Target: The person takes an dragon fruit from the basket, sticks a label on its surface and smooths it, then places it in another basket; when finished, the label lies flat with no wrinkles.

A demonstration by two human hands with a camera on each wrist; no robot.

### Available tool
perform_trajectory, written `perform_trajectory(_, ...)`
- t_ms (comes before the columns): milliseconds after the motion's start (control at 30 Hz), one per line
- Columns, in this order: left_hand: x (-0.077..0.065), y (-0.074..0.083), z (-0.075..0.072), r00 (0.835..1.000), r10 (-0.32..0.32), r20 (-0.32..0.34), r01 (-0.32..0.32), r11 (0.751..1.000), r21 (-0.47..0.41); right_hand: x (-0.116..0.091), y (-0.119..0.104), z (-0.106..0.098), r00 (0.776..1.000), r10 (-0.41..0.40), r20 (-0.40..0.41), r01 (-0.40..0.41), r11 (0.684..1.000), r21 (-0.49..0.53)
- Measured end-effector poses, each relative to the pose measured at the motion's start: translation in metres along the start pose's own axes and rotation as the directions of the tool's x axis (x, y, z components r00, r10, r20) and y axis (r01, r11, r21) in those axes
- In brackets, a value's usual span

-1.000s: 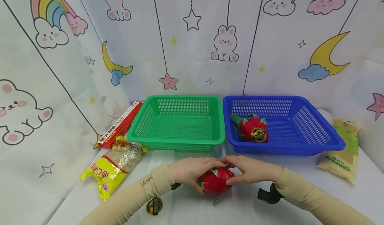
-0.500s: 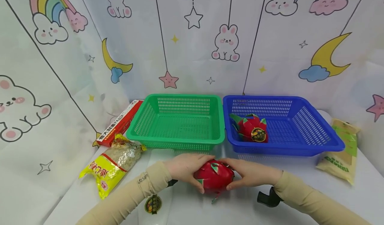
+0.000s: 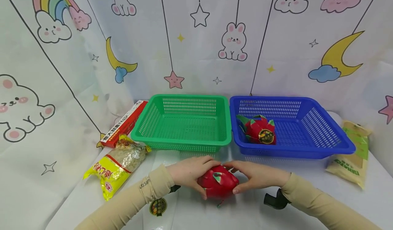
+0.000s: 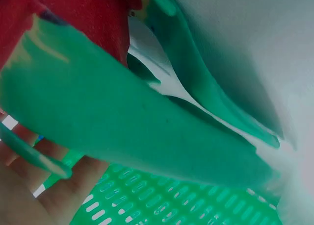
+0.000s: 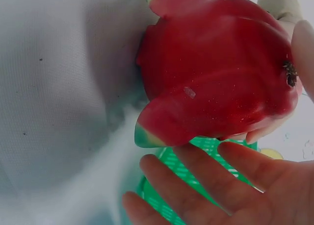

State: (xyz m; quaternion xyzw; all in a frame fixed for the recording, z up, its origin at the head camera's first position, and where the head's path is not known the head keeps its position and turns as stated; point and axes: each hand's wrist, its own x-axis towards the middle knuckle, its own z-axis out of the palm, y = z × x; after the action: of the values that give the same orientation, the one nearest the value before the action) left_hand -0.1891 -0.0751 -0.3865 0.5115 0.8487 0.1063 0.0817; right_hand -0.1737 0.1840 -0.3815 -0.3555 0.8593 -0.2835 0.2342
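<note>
A red dragon fruit (image 3: 219,184) with green-tipped scales rests on the white table in front of the baskets. My left hand (image 3: 191,172) grips it from the left, thumb at the front and fingers over the top. From the other side my right hand (image 3: 259,176) comes up to the fruit, its thumb at the right end. In the right wrist view the right fingers (image 5: 196,186) lie spread and fairly straight beside the fruit. Long green scales (image 4: 122,107) fill much of the left wrist view, with left fingers behind them.
A green basket (image 3: 181,143) stands behind the hands. In the blue basket (image 3: 294,151) beside it lies another dragon fruit (image 3: 259,131). A yellow food bag (image 3: 118,165), a red pasta box (image 3: 124,124) and a long white package (image 3: 159,196) are left; a beige bag (image 3: 351,155) is right.
The dragon fruit has turned a little between the hands, showing more of its top. The right fingers have drawn back slightly from its top, and the left hand has shifted slightly left.
</note>
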Motion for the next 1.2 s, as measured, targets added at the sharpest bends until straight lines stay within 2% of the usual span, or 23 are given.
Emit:
perform_trajectory(233, -0.007, 0.000, -0.006, 0.999, -0.033, 0.001, 0.033, 0.999, 0.017, -0.001, 0.000, -0.001, 0.998, -0.059, -0.024, 0.058, 0.997, -0.044)
perform_trajectory(367, -0.017, -0.002, -0.010, 0.998, -0.055, -0.013, 0.056, 0.998, 0.008, 0.000, -0.003, -0.002, 0.998, -0.055, -0.031, 0.054, 0.998, -0.030)
perform_trajectory(533, -0.033, -0.007, -0.011, 0.996, -0.087, -0.028, 0.087, 0.996, 0.005, 0.003, -0.003, -0.003, 0.999, -0.018, -0.038, 0.019, 0.999, 0.026)
perform_trajectory(667, -0.049, -0.011, -0.008, 0.989, -0.140, -0.045, 0.141, 0.990, 0.027, 0.005, -0.004, -0.002, 0.998, -0.010, -0.057, 0.010, 1.000, 0.004)
perform_trajectory(733, -0.059, -0.013, -0.007, 0.982, -0.172, -0.073, 0.175, 0.984, 0.045, 0.007, -0.006, -0.002, 0.998, -0.010, -0.066, 0.010, 1.000, -0.008)
perform_trajectory(900, -0.087, -0.020, -0.004, 0.947, -0.279, -0.157, 0.288, 0.957, 0.035, 0.009, -0.008, -0.002, 0.997, -0.003, -0.071, 0.002, 1.000, -0.022)
perform_trajectory(1033, -0.105, -0.026, 0.004, 0.913, -0.369, -0.173, 0.379, 0.925, 0.029, 0.009, -0.008, -0.001, 0.998, 0.011, -0.067, -0.013, 1.000, -0.027)
perform_trajectory(1200, -0.121, -0.029, 0.014, 0.847, -0.508, -0.157, 0.519, 0.854, 0.038, 0.009, -0.008, -0.001, 0.998, 0.009, -0.068, -0.011, 0.999, -0.034)
